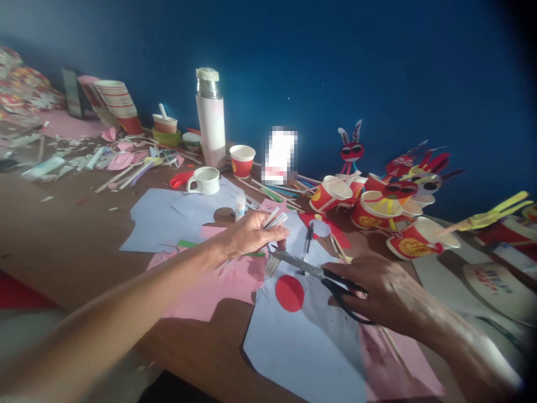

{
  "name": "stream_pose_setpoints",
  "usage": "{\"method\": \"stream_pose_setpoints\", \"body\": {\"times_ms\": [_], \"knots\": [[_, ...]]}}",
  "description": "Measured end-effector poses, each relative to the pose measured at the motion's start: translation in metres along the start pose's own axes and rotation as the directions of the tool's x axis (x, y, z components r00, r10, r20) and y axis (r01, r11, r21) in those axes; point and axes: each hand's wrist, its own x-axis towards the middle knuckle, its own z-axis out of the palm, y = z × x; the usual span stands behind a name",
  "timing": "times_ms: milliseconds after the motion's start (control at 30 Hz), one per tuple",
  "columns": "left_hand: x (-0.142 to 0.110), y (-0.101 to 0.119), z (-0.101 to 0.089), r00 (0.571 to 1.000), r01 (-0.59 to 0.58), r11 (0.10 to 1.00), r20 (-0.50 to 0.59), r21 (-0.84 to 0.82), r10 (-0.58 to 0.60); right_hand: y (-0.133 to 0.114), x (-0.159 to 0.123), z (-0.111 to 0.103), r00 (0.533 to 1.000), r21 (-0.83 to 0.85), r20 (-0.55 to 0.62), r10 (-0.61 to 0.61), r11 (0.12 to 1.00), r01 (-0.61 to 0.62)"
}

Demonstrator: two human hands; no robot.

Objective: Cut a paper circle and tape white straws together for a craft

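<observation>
My left hand is closed around a small bunch of thin white strips, whose ends stick out above the fingers and below the hand. Black-handled scissors are in my right hand, its fingers in the loops. The blades are parted and point left at the strips' lower ends; whether they touch them I cannot tell. Under the scissors, a red paper circle lies on a pale blue sheet. A black pen and a glue stick are close to my hands.
Decorated red paper cups crowd the right side. Behind my left hand are a white mug, a tall flask and a red cup. Stacked cups and paper scraps lie left. Pink paper spreads below.
</observation>
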Motion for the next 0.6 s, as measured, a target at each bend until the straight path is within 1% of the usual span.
{"method": "stream_pose_setpoints", "body": {"times_ms": [167,267,367,500,600], "knots": [[0.0009,-0.0017,0.0,1.0,0.016,1.0,-0.006,-0.004,-0.016,0.0001,-0.0007,0.0012,0.999,0.001,0.029,0.027,1.0,-0.027],[0.0021,-0.0049,-0.0014,1.0,0.014,1.0,-0.015,-0.009,-0.014,0.0008,-0.0013,0.0027,1.0,-0.014,0.014,0.014,1.0,-0.013],[0.0034,-0.0081,-0.0034,1.0,-0.006,1.0,0.005,-0.01,0.006,0.0012,-0.0018,0.0042,1.0,-0.034,-0.009,0.008,0.999,-0.008],[0.0038,-0.0086,-0.005,1.0,-0.005,1.0,0.004,-0.011,0.005,0.0007,-0.0039,0.0046,1.0,-0.042,-0.004,0.03,0.999,-0.03],[0.0031,-0.0063,-0.0058,1.0,0.0,1.0,-0.001,-0.021,0.0,-0.0013,-0.0074,0.0027,0.998,-0.027,-0.026,0.056,0.998,-0.057]]}}
